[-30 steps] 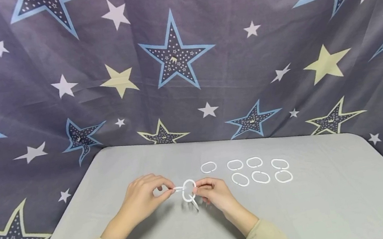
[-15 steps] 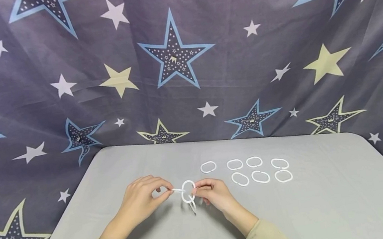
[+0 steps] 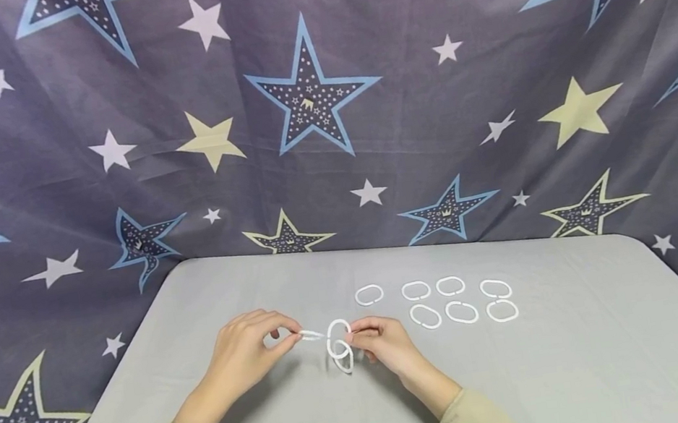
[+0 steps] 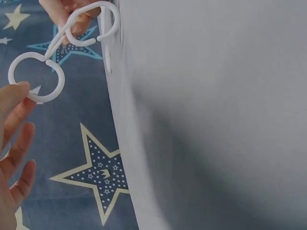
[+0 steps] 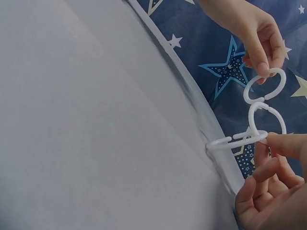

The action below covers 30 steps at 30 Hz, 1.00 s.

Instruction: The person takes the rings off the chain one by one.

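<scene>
Three white open-ended plastic rings are between the two hands above the table. My left hand (image 3: 248,349) pinches one white ring (image 4: 61,79) between thumb and forefinger. My right hand (image 3: 385,343) pinches the middle ring (image 3: 331,344) at its right side, its other fingers curled below, as the right wrist view shows. A third ring (image 5: 220,144) hangs from the middle one and shows a small gap in its side. The gap of the left ring (image 5: 246,92) meets the middle ring; whether the two are linked I cannot tell.
Several more white rings lie flat on the grey table (image 3: 594,334), behind and to the right of the hands: a single ring (image 3: 369,295) and others in pairs, such as one ring (image 3: 463,324) near the middle. A star-patterned curtain (image 3: 407,135) rises along the table's back edge.
My left hand has shifted slightly left with its ring. The middle ring has turned and moved a little right, and the hanging ring has swung round to show its loop.
</scene>
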Available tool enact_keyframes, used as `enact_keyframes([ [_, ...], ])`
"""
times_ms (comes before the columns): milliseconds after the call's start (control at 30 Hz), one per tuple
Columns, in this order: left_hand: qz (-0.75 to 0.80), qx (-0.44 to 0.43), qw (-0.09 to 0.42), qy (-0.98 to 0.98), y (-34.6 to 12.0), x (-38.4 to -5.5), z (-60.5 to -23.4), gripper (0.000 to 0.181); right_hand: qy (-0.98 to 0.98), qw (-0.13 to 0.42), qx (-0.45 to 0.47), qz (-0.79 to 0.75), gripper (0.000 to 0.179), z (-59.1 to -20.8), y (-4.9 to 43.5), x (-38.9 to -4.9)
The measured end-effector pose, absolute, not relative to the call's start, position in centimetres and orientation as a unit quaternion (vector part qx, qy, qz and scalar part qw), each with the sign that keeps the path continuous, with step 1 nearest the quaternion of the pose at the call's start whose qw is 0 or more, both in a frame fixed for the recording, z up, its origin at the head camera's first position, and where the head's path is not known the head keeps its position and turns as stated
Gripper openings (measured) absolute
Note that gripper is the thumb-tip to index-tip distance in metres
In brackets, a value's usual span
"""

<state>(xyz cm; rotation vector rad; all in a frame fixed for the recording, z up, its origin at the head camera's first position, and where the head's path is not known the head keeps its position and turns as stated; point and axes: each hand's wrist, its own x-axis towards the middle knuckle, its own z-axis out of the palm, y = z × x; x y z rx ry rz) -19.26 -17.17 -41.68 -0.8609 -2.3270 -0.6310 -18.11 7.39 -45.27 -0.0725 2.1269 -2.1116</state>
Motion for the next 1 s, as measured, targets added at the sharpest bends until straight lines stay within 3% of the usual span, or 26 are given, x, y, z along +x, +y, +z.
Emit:
enact_keyframes([
  [500,-0.219,-0.282,0.186,-0.915,-15.9,-22.5,-40.7,0.01,0.703,0.074,-0.015,-0.707,0.024,-45.4,7.3,-17.8],
  [1000,-0.174,-0.301,0.096,-0.933,-11.9,-27.4,-41.4,0.006,0.704,0.073,-0.017,-0.706,0.025,-45.0,7.6,-17.4],
])
